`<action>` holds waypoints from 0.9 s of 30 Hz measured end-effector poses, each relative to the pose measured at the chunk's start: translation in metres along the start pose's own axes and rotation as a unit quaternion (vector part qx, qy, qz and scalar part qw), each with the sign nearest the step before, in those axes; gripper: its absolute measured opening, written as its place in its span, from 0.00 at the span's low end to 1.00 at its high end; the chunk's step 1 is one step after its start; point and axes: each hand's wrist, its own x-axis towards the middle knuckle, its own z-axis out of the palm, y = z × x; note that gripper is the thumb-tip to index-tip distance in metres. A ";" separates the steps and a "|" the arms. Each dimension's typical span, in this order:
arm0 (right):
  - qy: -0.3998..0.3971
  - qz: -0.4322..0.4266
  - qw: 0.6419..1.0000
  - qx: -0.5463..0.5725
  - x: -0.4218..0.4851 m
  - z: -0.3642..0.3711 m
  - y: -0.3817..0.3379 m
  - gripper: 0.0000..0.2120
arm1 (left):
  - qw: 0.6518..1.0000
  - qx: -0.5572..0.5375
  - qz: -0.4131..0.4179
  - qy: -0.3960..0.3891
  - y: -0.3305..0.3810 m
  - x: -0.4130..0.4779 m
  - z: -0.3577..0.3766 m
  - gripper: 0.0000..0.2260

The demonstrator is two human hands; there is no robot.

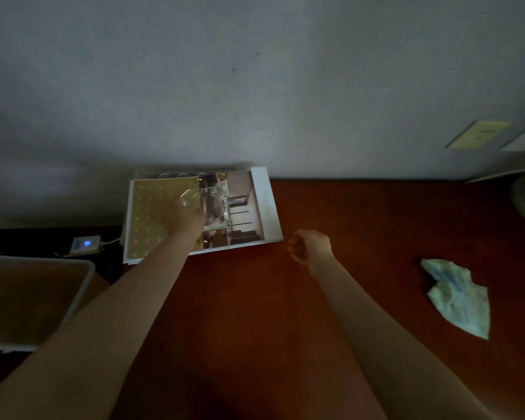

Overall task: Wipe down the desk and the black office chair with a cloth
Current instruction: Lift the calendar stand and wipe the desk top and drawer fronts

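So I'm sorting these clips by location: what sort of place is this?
Probably a home or small office workspace: a reddish-brown wooden desk against a plain wall, a stack of booklets on it, and notes stuck on the wall. It is dim, so details are uncertain.

— Where does everything lie?
— A stack of booklets (pixel 200 210) sits on my desk (pixel 361 225), far left against the wall. The cloth (pixel 458 295) lies far right. A bin (pixel 34 298) stands left, off the desk.
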 end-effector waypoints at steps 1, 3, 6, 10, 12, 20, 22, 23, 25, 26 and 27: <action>0.001 0.003 1.000 -0.001 0.002 -0.007 0.000 0.03 | 1.000 0.000 -0.017 0.007 0.002 0.003 -0.001 0.21; -0.004 -0.002 1.000 -0.004 0.006 -0.022 -0.001 0.05 | 0.997 0.009 -0.073 0.005 0.003 0.010 -0.003 0.19; -0.021 -0.009 1.000 -0.005 0.011 -0.034 -0.010 0.05 | 0.993 0.030 -0.116 -0.019 0.005 0.013 -0.002 0.16; -0.058 -0.023 0.998 -0.018 0.018 -0.041 -0.026 0.07 | 0.988 -0.016 -0.131 -0.083 0.017 0.002 0.010 0.13; -0.083 -0.033 0.996 -0.021 0.021 -0.044 -0.033 0.08 | 0.987 -0.017 -0.111 -0.116 0.028 -0.016 0.019 0.12; -0.130 -0.069 0.988 -0.042 0.031 -0.070 -0.048 0.09 | 0.988 -0.038 -0.075 -0.127 0.067 -0.051 0.074 0.14; -0.037 -0.097 0.992 -0.072 0.046 -0.099 -0.043 0.10 | 0.984 -0.090 -0.074 -0.138 0.079 -0.064 0.086 0.14; 0.042 -0.123 0.984 -0.125 0.054 -0.117 -0.037 0.12 | 0.984 -0.089 -0.069 -0.136 0.081 -0.066 0.091 0.15; 0.228 -0.163 0.918 -0.280 0.064 -0.165 -0.018 0.18 | 0.986 -0.088 -0.063 -0.130 0.083 -0.072 0.099 0.15; 0.296 -0.159 0.879 -0.337 0.067 -0.190 -0.006 0.21 | 0.985 -0.093 -0.065 -0.126 0.082 -0.074 0.102 0.16; 0.335 -0.131 0.859 -0.365 0.069 -0.214 0.008 0.24 | 0.985 -0.099 -0.067 -0.123 0.081 -0.076 0.104 0.17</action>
